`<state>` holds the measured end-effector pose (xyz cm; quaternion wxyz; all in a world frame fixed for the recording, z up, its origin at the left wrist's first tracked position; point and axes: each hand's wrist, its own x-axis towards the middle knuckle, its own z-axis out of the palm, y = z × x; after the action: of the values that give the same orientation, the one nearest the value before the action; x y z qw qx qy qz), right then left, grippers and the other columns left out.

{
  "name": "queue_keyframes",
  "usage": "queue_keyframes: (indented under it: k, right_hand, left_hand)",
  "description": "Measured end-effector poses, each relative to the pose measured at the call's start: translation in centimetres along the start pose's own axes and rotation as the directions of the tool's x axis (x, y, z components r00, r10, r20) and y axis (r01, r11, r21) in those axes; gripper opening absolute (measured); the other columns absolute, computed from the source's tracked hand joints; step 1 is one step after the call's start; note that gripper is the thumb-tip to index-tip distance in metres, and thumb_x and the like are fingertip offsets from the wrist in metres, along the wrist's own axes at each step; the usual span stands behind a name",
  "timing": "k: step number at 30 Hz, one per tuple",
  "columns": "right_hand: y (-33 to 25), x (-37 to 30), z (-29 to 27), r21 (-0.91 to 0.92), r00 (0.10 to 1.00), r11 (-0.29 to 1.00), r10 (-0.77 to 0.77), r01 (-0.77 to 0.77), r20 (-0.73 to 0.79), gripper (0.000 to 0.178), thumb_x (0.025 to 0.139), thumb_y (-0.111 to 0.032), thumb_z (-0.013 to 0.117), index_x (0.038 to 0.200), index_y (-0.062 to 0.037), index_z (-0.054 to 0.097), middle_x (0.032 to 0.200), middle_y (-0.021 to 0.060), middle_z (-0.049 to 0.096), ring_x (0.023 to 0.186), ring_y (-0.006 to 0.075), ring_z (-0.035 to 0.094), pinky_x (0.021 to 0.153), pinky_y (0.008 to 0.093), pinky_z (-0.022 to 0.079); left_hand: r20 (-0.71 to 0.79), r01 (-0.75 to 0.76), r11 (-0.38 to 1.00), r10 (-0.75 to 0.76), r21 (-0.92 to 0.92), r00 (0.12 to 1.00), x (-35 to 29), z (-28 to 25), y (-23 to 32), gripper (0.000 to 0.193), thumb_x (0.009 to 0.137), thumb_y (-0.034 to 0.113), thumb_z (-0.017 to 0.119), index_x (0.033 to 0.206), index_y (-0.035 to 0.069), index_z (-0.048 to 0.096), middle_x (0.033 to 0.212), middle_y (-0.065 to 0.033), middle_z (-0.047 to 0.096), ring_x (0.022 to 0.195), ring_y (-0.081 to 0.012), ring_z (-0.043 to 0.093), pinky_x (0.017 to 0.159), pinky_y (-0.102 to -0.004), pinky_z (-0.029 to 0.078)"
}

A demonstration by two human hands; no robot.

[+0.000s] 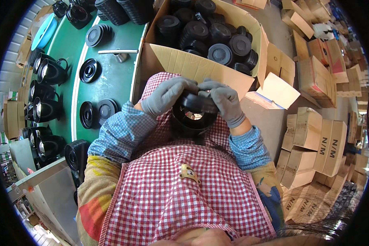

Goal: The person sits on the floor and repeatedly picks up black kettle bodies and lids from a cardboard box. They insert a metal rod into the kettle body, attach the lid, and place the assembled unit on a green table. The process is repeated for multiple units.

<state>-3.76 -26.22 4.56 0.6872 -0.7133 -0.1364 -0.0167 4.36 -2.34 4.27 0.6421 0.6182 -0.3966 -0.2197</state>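
Note:
Both hands wear grey gloves and are raised in front of my checked apron. My left hand curls its fingers over the left side of a black round lid. On the lid's right side, my right hand grips the edge with thumb and fingers. The lid is tilted over the mouth of a black jug, whose shiny inside shows below it. The jug sits at my lap; its lower part is hidden. Whether the lid touches the rim I cannot tell.
A large cardboard box full of black lids stands just ahead. On the green table at left lie black lids, a metal-handled tool and several black jugs. Cardboard cartons are stacked at right.

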Motion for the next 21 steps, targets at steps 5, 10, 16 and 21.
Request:
queue_keyframes:
  k: [5,10,16,21]
  right_hand:
    - [0.9,-0.9,0.4,-0.224,0.965,0.939,-0.247,0.261,0.087,0.008,0.084,-0.014,0.076,0.082,-0.0063,0.076,0.11,0.01,0.072,0.115,0.0274,0.063,0.113,0.0482,0.036]
    - [0.8,-0.3,1.0,-0.353,0.943,0.875,-0.31,0.332,0.118,0.012,0.076,-0.005,0.08,0.07,-0.0086,0.07,0.109,0.0084,0.073,0.116,0.0275,0.064,0.116,0.0515,0.033]
    - [0.8,-0.1,0.7,-0.375,0.948,0.871,-0.272,0.316,0.167,0.013,0.074,-0.005,0.081,0.071,-0.0079,0.069,0.107,0.009,0.072,0.117,0.0285,0.063,0.116,0.0515,0.034]
    - [1.9,-0.4,0.9,-0.198,0.976,0.958,-0.19,0.208,0.107,0.003,0.081,-0.003,0.071,0.084,-0.0043,0.072,0.112,0.014,0.07,0.118,0.0323,0.062,0.11,0.0479,0.041]
  left_hand:
    - [0.009,-0.215,0.967,0.216,0.135,0.976,-1.3,1.4,-1.7,0.033,0.105,0.021,0.048,0.105,-0.004,0.069,0.119,-0.0218,0.065,0.119,-0.0376,0.061,0.105,-0.0449,0.046]
    - [-0.004,-0.363,0.909,0.371,0.204,0.929,-1.1,1.3,-2.9,0.018,0.097,0.01,0.057,0.099,-0.003,0.07,0.111,-0.0192,0.067,0.114,-0.0364,0.063,0.1,-0.0428,0.051]
    - [0.024,-0.416,0.877,0.423,0.239,0.906,-0.6,1.0,-3.4,0.02,0.097,0.01,0.056,0.096,-0.004,0.071,0.109,-0.0187,0.067,0.113,-0.0366,0.063,0.1,-0.0456,0.051]
    - [0.034,-0.362,0.908,0.364,0.213,0.931,-1.1,1.3,-3.4,0.025,0.099,0.012,0.052,0.099,-0.005,0.07,0.11,-0.0201,0.067,0.117,-0.0392,0.061,0.103,-0.0497,0.047]
